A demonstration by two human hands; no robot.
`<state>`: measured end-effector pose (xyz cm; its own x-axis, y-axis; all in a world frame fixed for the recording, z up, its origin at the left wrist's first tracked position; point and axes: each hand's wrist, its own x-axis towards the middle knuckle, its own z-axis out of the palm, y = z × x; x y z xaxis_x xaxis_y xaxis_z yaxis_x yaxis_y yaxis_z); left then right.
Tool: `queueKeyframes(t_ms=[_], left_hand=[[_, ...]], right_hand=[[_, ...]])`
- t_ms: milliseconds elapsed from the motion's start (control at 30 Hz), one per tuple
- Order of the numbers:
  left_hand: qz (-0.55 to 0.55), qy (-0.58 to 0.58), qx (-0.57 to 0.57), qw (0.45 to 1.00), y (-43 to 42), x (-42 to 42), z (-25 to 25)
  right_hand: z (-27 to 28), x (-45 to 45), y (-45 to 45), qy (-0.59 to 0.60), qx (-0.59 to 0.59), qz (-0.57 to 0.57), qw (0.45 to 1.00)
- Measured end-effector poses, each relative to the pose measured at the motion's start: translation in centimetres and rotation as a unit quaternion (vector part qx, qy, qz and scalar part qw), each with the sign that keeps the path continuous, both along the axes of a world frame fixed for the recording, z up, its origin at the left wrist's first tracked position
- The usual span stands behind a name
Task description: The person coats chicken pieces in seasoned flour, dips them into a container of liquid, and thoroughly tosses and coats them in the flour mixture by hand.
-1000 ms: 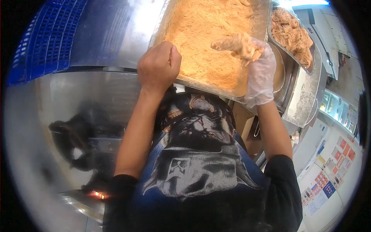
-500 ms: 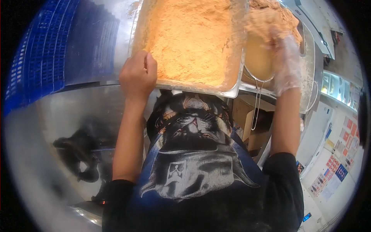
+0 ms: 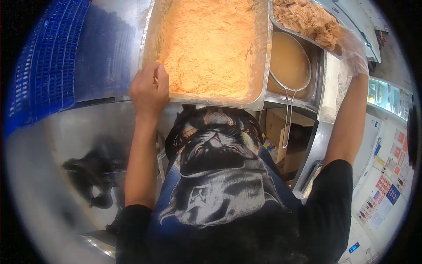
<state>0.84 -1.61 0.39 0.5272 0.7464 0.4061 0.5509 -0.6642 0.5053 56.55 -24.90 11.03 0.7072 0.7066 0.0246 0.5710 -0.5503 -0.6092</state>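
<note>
My bare left hand [image 3: 149, 90] is closed on the front left corner of a deep metal tray [image 3: 261, 99]. Orange breading flour [image 3: 209, 48] fills this tray. My right hand [image 3: 354, 53], in a clear plastic glove, is at the right end of a smaller metal pan [image 3: 325, 47] heaped with coated, raw-looking meat pieces [image 3: 305, 20]. Its fingers are blurred and partly hidden, so their grip is unclear. Between the two trays, a round wire strainer [image 3: 310, 70] sits in cloudy yellowish liquid [image 3: 288, 59], its long wire handle [image 3: 288, 123] hanging over the front edge.
A blue plastic crate [image 3: 46, 57] stands at the left on a steel counter [image 3: 105, 53]. Right of the liquid is a container with white powder [image 3: 334, 83]. Below the counter is a cardboard box [image 3: 277, 130]. Papers [image 3: 382, 189] hang on the right wall.
My right hand has moved right, away from above the strainer to the pan's right end. The strainer and liquid now show fully. My left hand stays on the tray corner.
</note>
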Motion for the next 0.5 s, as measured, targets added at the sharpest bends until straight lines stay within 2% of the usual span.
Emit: queueKeyframes(t_ms=[33, 67, 100, 133, 167, 200, 233, 300, 333, 400, 433, 500], left_hand=[[-0.017, -0.048, -0.008, 0.999, 0.0, -0.1, 0.0], [-0.037, -0.097, -0.016, 0.995, -0.1, 0.1, -0.1], [-0.043, -0.096, -0.017, 0.994, -0.3, 0.7, 0.1], [-0.064, -0.160, -0.052, 0.984, -0.8, 1.8, 0.5], [-0.085, -0.224, -0.087, 0.967, -1.4, 3.0, 1.1], [-0.134, -0.225, -0.113, 0.958, -2.3, 4.7, 2.5], [-0.182, -0.227, -0.139, 0.947, -3.4, 6.5, 4.3], [-0.262, -0.149, -0.202, 0.932, -5.2, 9.4, 7.0], [-0.267, -0.151, -0.201, 0.930, -5.9, 10.6, 7.6], [-0.296, -0.066, -0.125, 0.945, -6.6, 12.5, 8.2], [-0.299, -0.067, -0.123, 0.944, -6.4, 12.9, 7.7], [-0.263, -0.034, -0.163, 0.950, -5.8, 13.4, 6.4]], right_hand=[[1.8, -4.8, 1.4, 0.058, 0.066, -0.137, 0.987], [2.3, -7.6, 2.1, 0.058, 0.067, -0.141, 0.986], [2.7, -9.9, 2.7, 0.099, 0.147, -0.130, 0.976], [2.7, -11.9, 3.7, 0.137, 0.227, -0.116, 0.957], [1.7, -13.6, 5.0, 0.224, 0.286, -0.075, 0.929], [0.4, -15.5, 6.3, 0.306, 0.342, -0.031, 0.888], [0.1, -18.2, 7.7, 0.304, 0.343, -0.032, 0.888], [0.3, -24.8, 9.9, 0.451, 0.360, 0.041, 0.816], [-0.1, -26.9, 10.9, 0.518, 0.363, 0.076, 0.770], [-3.8, -29.1, 11.8, 0.549, 0.400, -0.013, 0.734], [-5.6, -29.2, 12.3, 0.546, 0.403, -0.014, 0.734], [-8.7, -28.4, 13.7, 0.674, 0.417, -0.004, 0.610]])
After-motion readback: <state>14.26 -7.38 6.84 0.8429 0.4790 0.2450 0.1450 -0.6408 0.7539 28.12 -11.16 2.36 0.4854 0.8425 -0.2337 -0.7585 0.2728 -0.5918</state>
